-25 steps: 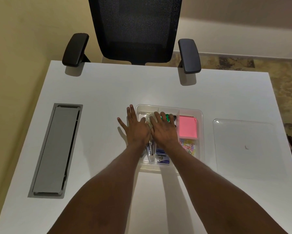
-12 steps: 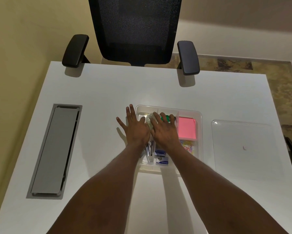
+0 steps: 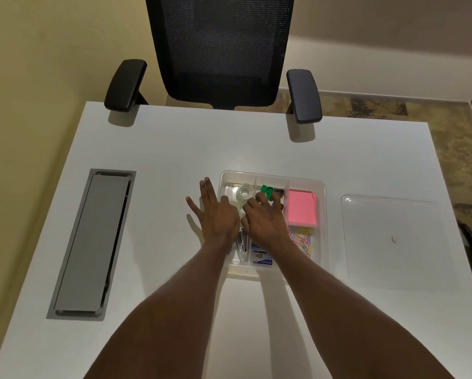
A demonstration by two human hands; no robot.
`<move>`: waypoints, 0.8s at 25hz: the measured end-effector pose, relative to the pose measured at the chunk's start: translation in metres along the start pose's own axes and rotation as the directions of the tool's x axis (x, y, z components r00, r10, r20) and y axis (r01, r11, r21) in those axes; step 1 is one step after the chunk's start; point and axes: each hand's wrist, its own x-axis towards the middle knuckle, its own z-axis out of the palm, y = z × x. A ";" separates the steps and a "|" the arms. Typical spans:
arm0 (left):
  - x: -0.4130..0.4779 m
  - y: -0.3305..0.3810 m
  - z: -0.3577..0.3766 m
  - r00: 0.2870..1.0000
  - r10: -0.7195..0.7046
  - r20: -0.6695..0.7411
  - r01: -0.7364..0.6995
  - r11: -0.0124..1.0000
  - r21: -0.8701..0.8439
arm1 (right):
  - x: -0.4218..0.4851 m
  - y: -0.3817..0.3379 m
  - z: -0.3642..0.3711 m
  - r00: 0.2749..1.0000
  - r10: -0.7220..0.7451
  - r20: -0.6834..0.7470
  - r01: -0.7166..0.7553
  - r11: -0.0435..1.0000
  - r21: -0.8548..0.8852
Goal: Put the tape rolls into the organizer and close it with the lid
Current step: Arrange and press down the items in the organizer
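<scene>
Now I work with both hands low over the clear organizer (image 3: pixel 322 214) — my left hand (image 3: pixel 218 217) lies flat and released, fingers spread across its left rim, while my right hand (image 3: pixel 264 222) curls over the middle, and I cannot tell whether it grips anything. One clear tape roll (image 3: pixel 245 191) already sits in the far-left compartment. To finish well I should seat any roll flat below the rim — then fetch the lid (image 3: pixel 393 239) lying well apart at right.
</scene>
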 end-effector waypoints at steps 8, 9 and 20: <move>-0.003 0.000 0.005 0.997 -0.062 0.037 0.068 0.983 -0.168 | -0.002 -0.001 0.005 1.000 0.015 0.020 -0.016 0.999 0.043; -0.004 0.000 0.005 0.997 -0.071 0.033 0.075 0.988 -0.136 | -0.002 0.000 0.005 1.000 0.012 0.022 -0.013 0.999 0.039; -0.009 0.007 0.005 0.990 -0.130 0.052 0.139 0.963 -0.231 | -0.016 0.007 0.005 0.998 0.017 0.054 -0.020 0.999 0.048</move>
